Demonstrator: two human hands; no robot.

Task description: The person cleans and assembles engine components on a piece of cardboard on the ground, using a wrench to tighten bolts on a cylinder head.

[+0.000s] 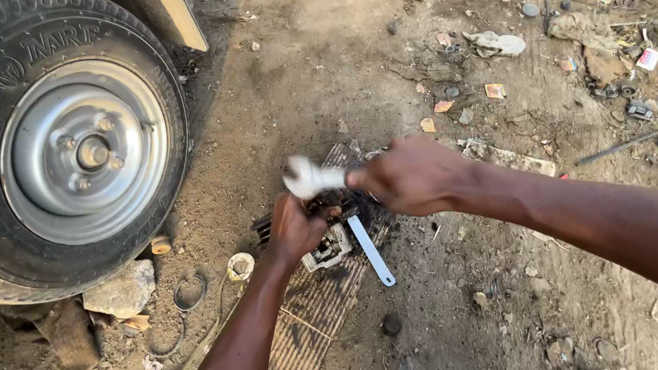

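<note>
My left hand (294,229) pins the grimy metal part (328,248) on the ribbed brown mat (312,321) | right hand (412,176) fingers closed round a blurred pale tool (310,179) | part not apart, flat silver wrench (372,251) lying beside.

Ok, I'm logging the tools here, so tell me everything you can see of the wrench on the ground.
The wrench is a slim, flat, pale silvery metal bar with a rounded lower end. It lies slanted on the dirt ground beside a ribbed mat. Its upper end runs under the right hand. No hand grips it.
</note>
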